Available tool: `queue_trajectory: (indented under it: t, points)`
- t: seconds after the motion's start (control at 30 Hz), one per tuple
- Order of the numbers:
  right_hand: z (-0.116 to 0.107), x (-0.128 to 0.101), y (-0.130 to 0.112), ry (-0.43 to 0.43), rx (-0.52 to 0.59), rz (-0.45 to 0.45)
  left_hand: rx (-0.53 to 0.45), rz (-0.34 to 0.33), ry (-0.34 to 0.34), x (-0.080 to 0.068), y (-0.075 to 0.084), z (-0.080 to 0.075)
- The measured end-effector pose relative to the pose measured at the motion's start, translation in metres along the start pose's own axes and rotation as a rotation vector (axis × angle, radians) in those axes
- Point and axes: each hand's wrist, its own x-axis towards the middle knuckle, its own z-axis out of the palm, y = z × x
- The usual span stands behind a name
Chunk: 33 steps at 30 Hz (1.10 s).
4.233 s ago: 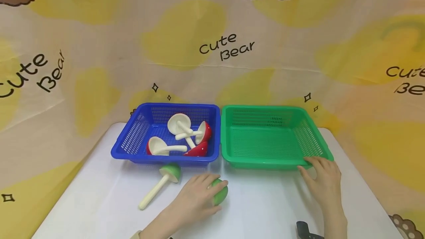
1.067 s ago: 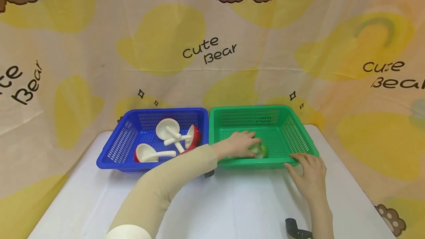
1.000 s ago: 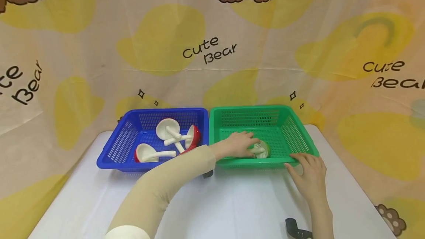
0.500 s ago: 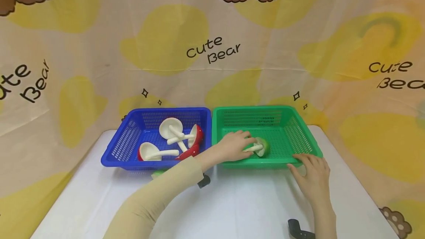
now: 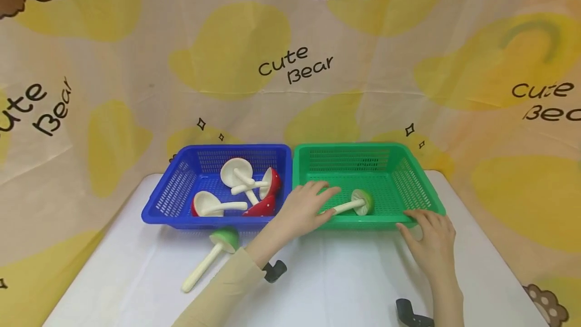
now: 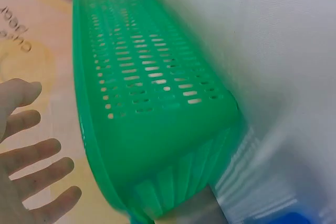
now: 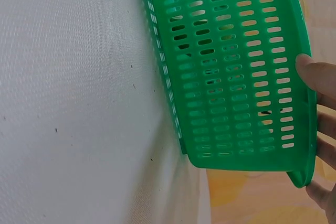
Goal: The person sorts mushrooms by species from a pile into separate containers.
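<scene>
A toy mushroom with a green cap (image 5: 368, 202) and pale stem lies inside the green basket (image 5: 363, 222), stem pointing left. My left hand (image 5: 301, 209) hovers over that basket's front left corner, beside the stem end. In the left wrist view its fingers (image 6: 39, 153) are spread and hold nothing. My right hand (image 5: 433, 246) holds the basket's front right rim; the right wrist view shows the thumb (image 7: 315, 74) on the outer side and the other fingers beyond the rim. Another green toy mushroom (image 5: 226, 239) lies on the table, below the blue basket.
Touching the green basket on its left is a blue basket (image 5: 181, 220) with several red-capped toy mushrooms (image 5: 237, 171). Black angled parts show by the left wrist (image 5: 276, 270) and right wrist (image 5: 408, 312). A printed cloth (image 5: 363, 74) hangs behind the white table (image 5: 345, 281).
My left hand carried a green mushroom from the table into the green basket, let it go there and drew back leftward. The right hand stays on the rim.
</scene>
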Motion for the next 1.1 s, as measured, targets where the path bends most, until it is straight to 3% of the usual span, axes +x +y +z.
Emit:
queue_trajectory:
  t: [0.5, 0.87, 1.1]
  points:
    - [-0.003, -0.002, 0.002, -0.016, 0.000, 0.024, 0.064, -0.108, 0.148, -0.058, -0.004, 0.005]
    - [-0.001, 0.000, -0.001, -0.017, 0.002, 0.022, 0.036, -0.218, 0.216, -0.102, -0.025, 0.011]
    - [0.002, 0.000, -0.001, -0.009, 0.009, 0.011, 0.055, -0.237, 0.343, -0.124, -0.033, 0.011]
